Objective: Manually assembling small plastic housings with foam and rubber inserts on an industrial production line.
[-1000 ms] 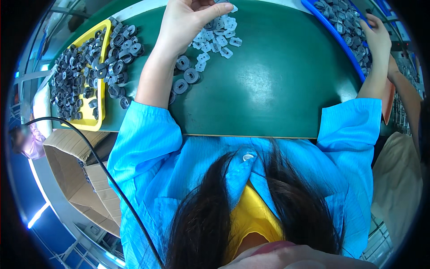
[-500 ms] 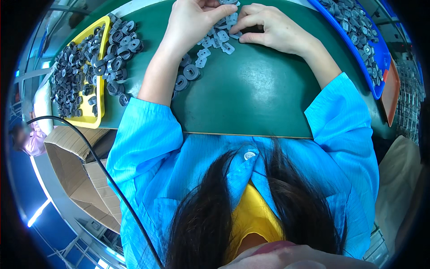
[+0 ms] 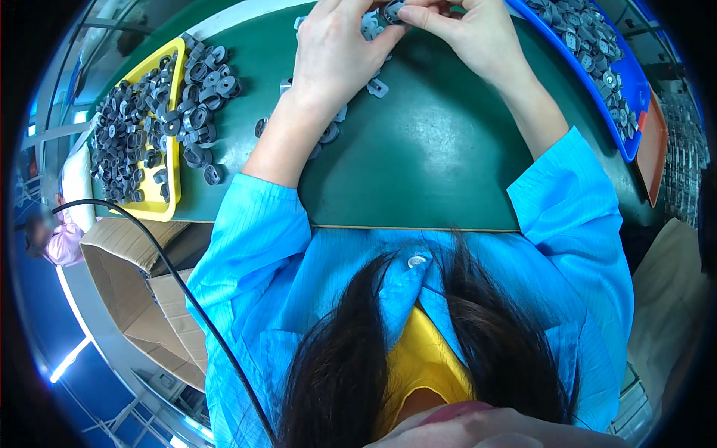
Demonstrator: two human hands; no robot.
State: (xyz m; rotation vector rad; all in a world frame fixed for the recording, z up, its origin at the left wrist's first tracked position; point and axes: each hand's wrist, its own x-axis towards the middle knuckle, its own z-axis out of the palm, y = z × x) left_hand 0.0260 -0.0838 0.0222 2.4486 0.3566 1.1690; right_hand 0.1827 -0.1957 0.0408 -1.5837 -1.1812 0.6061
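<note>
At the top of the view my two hands meet around a dark grey oval plastic part (image 3: 392,11). My left hand (image 3: 340,56) pinches it between thumb and fingers. The thumb of my right hand (image 3: 482,37) presses on its other side; the right fingers are partly cut off by the upper edge. Small light grey flat plates (image 3: 377,88) with holes lie on the table under and beside my hands. Several grey oval parts (image 3: 329,134) show around my left forearm, which hides some of them.
A yellow tray (image 3: 177,175) of grey oval parts stands on the green table (image 3: 441,157) at left, with more parts (image 3: 213,86) heaped beside it. A blue bin (image 3: 635,145) of grey parts is at right, by an orange tray (image 3: 654,160). A cardboard box (image 3: 142,299) sits below left.
My right hand has moved up and left from the light grey plates to the oval part in my left hand. My left hand has shifted slightly right and down.
</note>
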